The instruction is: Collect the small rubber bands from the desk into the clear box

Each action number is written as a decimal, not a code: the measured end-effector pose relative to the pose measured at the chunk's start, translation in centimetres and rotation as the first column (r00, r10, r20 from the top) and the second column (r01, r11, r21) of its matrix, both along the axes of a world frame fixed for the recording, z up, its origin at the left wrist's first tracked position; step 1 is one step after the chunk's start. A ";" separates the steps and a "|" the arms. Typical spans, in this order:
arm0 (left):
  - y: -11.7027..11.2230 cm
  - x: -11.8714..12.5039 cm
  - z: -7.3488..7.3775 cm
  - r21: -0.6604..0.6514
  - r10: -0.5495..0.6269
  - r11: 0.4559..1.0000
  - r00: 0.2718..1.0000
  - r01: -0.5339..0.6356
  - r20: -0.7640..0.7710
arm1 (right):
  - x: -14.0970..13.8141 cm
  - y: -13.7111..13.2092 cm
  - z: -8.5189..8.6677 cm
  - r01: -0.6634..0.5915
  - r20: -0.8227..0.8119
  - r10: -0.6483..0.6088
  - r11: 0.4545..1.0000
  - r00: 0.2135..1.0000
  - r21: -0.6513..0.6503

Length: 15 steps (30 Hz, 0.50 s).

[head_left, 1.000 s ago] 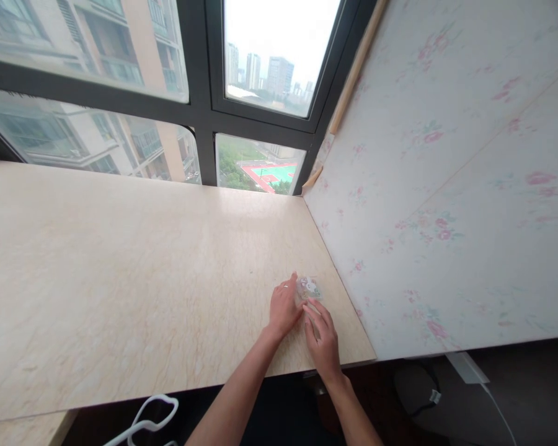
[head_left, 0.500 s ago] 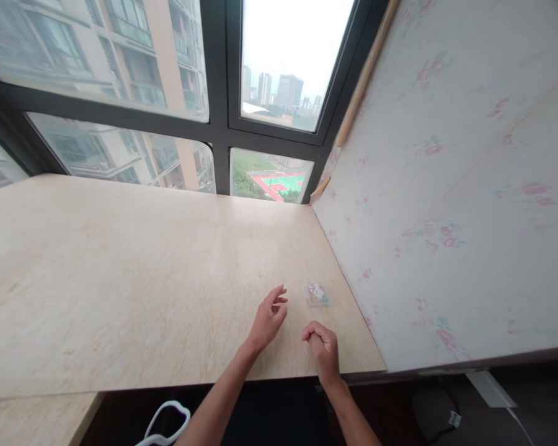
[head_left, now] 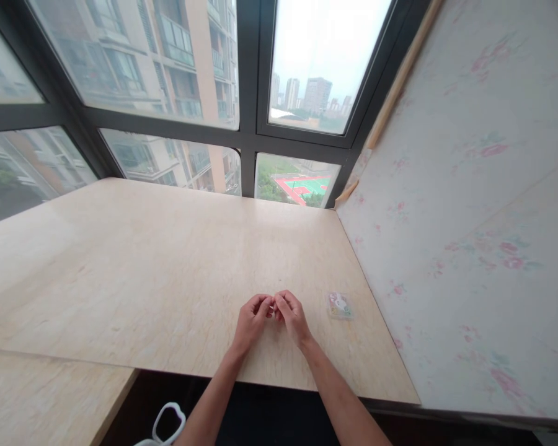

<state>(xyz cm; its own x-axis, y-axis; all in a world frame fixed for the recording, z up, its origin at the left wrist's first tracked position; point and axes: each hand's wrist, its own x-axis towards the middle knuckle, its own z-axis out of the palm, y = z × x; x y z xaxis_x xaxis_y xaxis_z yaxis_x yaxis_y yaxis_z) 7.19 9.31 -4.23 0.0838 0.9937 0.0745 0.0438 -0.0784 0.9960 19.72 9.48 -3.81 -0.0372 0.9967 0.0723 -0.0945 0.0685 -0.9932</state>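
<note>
My left hand (head_left: 250,321) and my right hand (head_left: 292,316) rest together on the pale marble-look tabletop (head_left: 158,266), fingertips pinched and touching each other. Whatever sits between the fingertips is too small to name. A small clear plastic box (head_left: 339,305) with coloured bits inside lies on the table a little to the right of my right hand, untouched.
A wall with pink floral paper (head_left: 469,217) closes the table's right side. Dark-framed windows (head_left: 248,136) run along the far edge. A white looped object (head_left: 167,424) shows below the near table edge. A lower table section (head_left: 37,396) sits at the left front.
Both hands let go of the small box, drew back left, then came together with fingertips pinched. The view shifted, so the box now sits further right.
</note>
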 end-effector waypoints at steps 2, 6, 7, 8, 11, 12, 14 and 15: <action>-0.4 0.2 -0.1 0.012 -0.017 1.000 0.999 0.017 -0.030 | 0.3 0.1 -0.8 0.022 -0.007 -0.022 1.000 1.000 -0.012; -0.9 0.4 -0.1 0.051 -0.066 0.996 0.992 0.072 -0.103 | 0.8 -0.2 -1.4 0.034 0.006 -0.034 0.999 0.999 -0.021; -1.0 0.4 0.0 0.058 -0.072 0.995 0.991 0.079 -0.116 | 0.8 -0.3 -1.4 0.034 0.016 -0.033 0.999 0.999 -0.019; -1.0 0.4 0.0 0.064 -0.073 0.995 0.989 0.082 -0.125 | 0.7 -0.3 -1.3 0.032 0.028 -0.031 0.999 0.999 -0.015; -1.1 0.2 -0.1 0.073 -0.077 0.993 0.986 0.088 -0.145 | 0.4 -0.5 -1.3 0.011 0.066 -0.010 1.000 0.998 -0.003; -1.1 0.2 -0.1 0.073 -0.081 0.993 0.986 0.093 -0.148 | 0.3 -0.6 -1.3 -0.001 0.080 0.001 1.000 0.997 0.001; -1.2 0.2 -0.1 0.072 -0.089 0.992 0.985 0.100 -0.145 | 0.2 -0.7 -1.3 -0.024 0.123 0.022 1.000 0.992 0.014; -1.3 0.2 -0.2 0.071 -0.090 0.992 0.986 0.101 -0.139 | 0.2 -0.7 -1.3 -0.032 0.148 0.029 0.999 0.989 0.022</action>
